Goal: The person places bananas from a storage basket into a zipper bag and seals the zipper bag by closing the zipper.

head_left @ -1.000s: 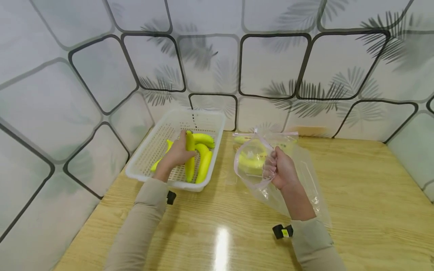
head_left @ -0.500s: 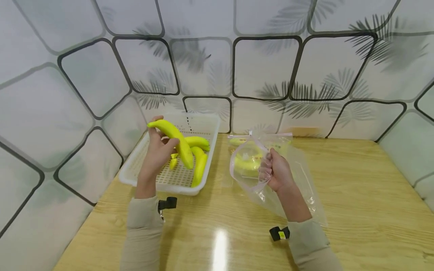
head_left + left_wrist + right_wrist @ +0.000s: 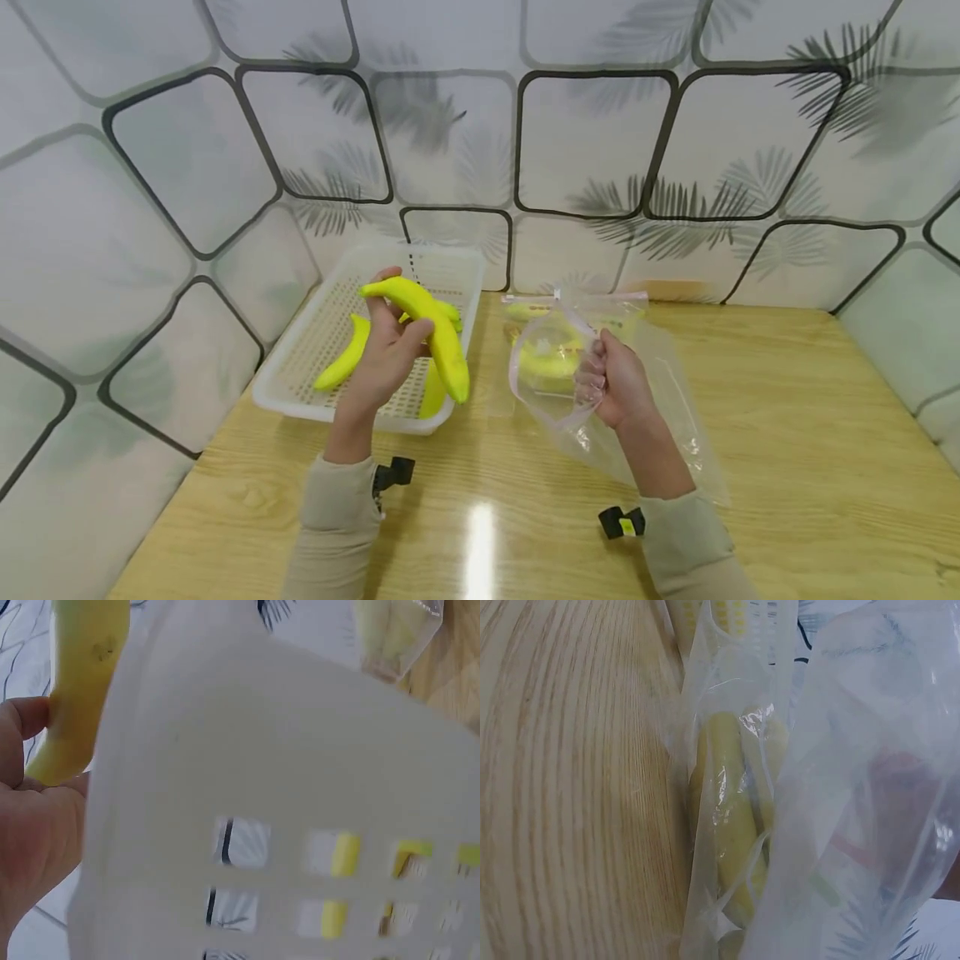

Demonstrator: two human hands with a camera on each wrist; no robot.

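Note:
My left hand (image 3: 382, 358) holds a yellow banana (image 3: 446, 342) above the white basket (image 3: 300, 409), its lower end hanging over the basket's right rim. Thumb and fingers pinch the banana (image 3: 84, 682) in the left wrist view, where the basket wall (image 3: 187, 750) hides much of the scene. Other bananas, including one at the left (image 3: 345, 360), lie in the basket. My right hand (image 3: 621, 379) grips the pink-edged mouth of a clear zip bag (image 3: 686, 425), holding it open toward the basket. Inside the bag are bananas (image 3: 731, 802), seen through the plastic.
The basket and bag stand side by side on a wooden table (image 3: 810, 433). Patterned wall covering (image 3: 592, 142) rises close behind them and along the left side. A small tan block-like patch (image 3: 678, 291) shows at the table's back edge.
My left hand has lifted the banana out of the basket, tilted it, and then carried it right toward the bag. My right hand keeps its grip on the bag mouth.

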